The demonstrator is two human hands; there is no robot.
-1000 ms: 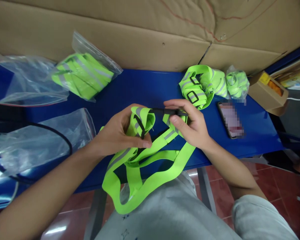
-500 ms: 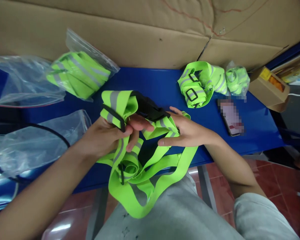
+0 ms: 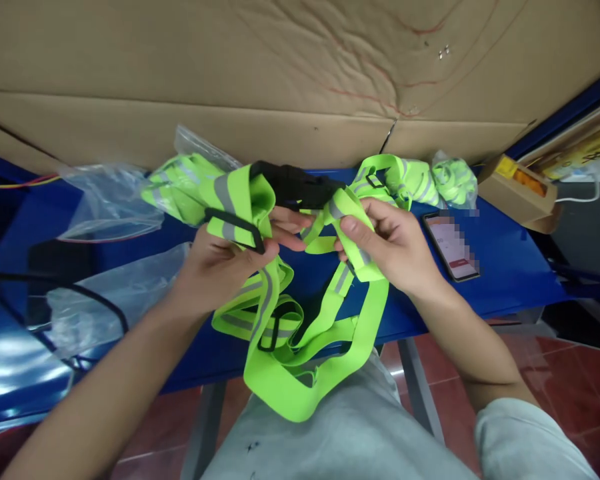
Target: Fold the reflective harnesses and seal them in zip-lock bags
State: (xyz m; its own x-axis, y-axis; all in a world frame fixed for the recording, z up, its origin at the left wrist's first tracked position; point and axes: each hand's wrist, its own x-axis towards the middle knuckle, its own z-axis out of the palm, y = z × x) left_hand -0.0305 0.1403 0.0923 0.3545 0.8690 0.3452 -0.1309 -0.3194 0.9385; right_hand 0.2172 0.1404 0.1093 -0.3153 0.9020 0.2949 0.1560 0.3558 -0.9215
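A neon-green reflective strap (image 3: 300, 390) with grey stripes hangs in loops between my hands, over the table's front edge. My left hand (image 3: 230, 267) is closed on its left part, beside a black slide buckle (image 3: 235, 229). The fingers of my right hand (image 3: 393, 243) pinch a folded stretch of the same strap, thumb on top. Spanning the gap between both hands is a black side-release buckle (image 3: 300, 185), which looks fastened. Below my left hand, a second slide buckle (image 3: 275, 327) sits among the loose coils.
On the blue table (image 3: 505, 267) a bagged green strap (image 3: 177, 190) and clear plastic bags (image 3: 110, 200) lie at left. More rolled straps (image 3: 415, 180), a phone (image 3: 453, 247) and a cardboard box (image 3: 517, 193) are at right. A black cable (image 3: 80, 280) curves at left.
My right hand has turned from lying over the strap to pinching it between thumb and fingers. The black buckle is raised and stretched more level. The camera view has tilted up.
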